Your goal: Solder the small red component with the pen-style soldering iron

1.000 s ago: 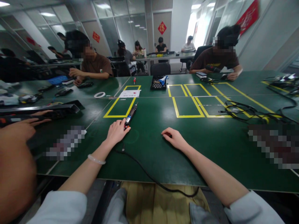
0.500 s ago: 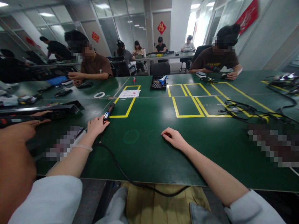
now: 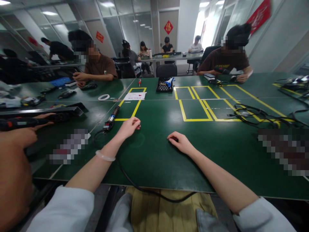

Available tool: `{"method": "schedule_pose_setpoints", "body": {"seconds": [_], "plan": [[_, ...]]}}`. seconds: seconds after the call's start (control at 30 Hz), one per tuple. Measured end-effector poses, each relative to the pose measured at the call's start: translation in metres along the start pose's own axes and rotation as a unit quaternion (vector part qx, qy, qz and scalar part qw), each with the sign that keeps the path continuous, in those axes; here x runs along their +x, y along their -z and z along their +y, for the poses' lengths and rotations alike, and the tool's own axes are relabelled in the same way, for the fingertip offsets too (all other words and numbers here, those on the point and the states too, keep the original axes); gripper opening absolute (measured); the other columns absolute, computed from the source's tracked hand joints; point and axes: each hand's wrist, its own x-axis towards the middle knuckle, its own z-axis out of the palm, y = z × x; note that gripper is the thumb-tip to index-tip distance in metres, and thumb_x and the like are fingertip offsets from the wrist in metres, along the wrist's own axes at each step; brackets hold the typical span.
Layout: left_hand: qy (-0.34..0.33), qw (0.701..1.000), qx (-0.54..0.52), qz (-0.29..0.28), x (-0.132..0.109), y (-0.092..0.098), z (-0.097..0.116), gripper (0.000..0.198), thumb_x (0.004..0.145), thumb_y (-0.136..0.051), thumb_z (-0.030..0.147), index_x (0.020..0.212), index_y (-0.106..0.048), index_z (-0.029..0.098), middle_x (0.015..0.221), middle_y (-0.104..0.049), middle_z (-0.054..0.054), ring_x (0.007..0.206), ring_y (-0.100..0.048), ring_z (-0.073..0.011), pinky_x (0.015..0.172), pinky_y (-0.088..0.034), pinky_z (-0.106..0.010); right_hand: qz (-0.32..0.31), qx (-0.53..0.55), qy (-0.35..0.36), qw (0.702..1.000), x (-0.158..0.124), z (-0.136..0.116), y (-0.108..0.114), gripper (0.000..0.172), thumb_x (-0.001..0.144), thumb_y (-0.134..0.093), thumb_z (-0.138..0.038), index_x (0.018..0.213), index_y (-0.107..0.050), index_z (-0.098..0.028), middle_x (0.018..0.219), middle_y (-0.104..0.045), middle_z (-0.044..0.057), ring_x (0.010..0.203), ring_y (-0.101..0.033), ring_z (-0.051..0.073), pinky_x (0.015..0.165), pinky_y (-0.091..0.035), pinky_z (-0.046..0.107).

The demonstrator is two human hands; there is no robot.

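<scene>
My left hand [image 3: 130, 127] is over the green table [image 3: 154, 167], fingers curled together, with a small dark spot at the fingertips; what they hold, if anything, I cannot make out. To its left, apart from it, lies a dark, slim corded tool that looks like an electric screwdriver [image 3: 111, 118], its cable [image 3: 130, 181] looping under my forearm and over the table's front edge. My right hand [image 3: 180, 142] rests on the table at the centre right, its fingers curled inward. The inside of that hand is in shadow, so its contents are hidden.
Yellow tape outlines [image 3: 196, 120] mark the table. Ahead are a paper sheet [image 3: 135, 96], a black tray [image 3: 164, 85] and a red screwdriver [image 3: 139, 82]. Tangled black cables [image 3: 251, 112] lie right. A co-worker's hand [image 3: 47, 122] holds a dark tool at left; other people sit opposite.
My left hand has let go of the corded tool and moved right, towards the middle of the table. The tool stays on the table. My right hand has barely moved.
</scene>
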Motion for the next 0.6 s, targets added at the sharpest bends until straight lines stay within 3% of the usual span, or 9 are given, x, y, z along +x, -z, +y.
{"method": "schedule_pose_setpoints", "body": {"seconds": [0.07,0.17,0.3,0.43,0.6], "plan": [[-0.003,0.986,-0.136,-0.096,-0.007,-0.031,0.027,0.036,0.086,-0.048,0.043,0.104,-0.059,0.013,0.082,-0.06,-0.004,0.072,-0.059,-0.0133,0.073,-0.049,-0.03,0.002,0.019,-0.001,1.0,0.0,-0.001,0.0,0.012,0.087,-0.054,-0.022,0.093,-0.064,-0.019,0.083,-0.063,0.003,0.073,-0.057,0.014,0.068,-0.046,0.027],[-0.008,0.954,-0.23,-0.195,-0.021,-0.068,0.054,0.042,0.084,-0.055,0.041,0.116,-0.059,0.015,0.081,-0.059,-0.003,0.069,-0.056,-0.0105,0.069,-0.047,-0.027,-0.007,0.068,-0.009,0.998,-0.001,-0.004,0.001,0.017,0.087,-0.055,-0.024,0.102,-0.06,-0.019,0.081,-0.062,0.001,0.069,-0.056,0.013,0.066,-0.046,0.026],[-0.038,0.919,-0.28,-0.275,-0.032,-0.093,0.059,0.057,0.082,-0.061,0.039,0.132,-0.047,0.014,0.07,-0.056,0.002,0.065,-0.053,-0.0092,0.066,-0.043,-0.024,-0.046,0.116,-0.01,0.992,-0.001,-0.009,0.0,0.027,0.084,-0.06,-0.028,0.109,-0.054,-0.019,0.082,-0.063,0.0,0.065,-0.055,0.011,0.063,-0.046,0.024],[-0.019,0.912,-0.304,-0.274,-0.033,-0.102,0.047,0.056,0.085,-0.058,0.042,0.131,-0.047,0.014,0.074,-0.059,0.0,0.066,-0.054,-0.0091,0.068,-0.044,-0.025,-0.053,0.107,-0.014,0.993,-0.001,-0.011,-0.001,0.016,0.084,-0.059,-0.028,0.096,-0.055,-0.018,0.075,-0.061,-0.001,0.061,-0.054,0.01,0.06,-0.044,0.023],[0.02,0.913,-0.316,-0.259,-0.031,-0.106,0.037,0.041,0.084,-0.055,0.05,0.101,-0.056,0.013,0.077,-0.062,-0.003,0.065,-0.057,-0.0098,0.067,-0.047,-0.026,-0.03,0.094,-0.029,0.995,-0.001,-0.01,-0.001,0.016,0.083,-0.06,-0.028,0.094,-0.055,-0.018,0.069,-0.057,-0.003,0.059,-0.052,0.01,0.057,-0.042,0.022]]}}
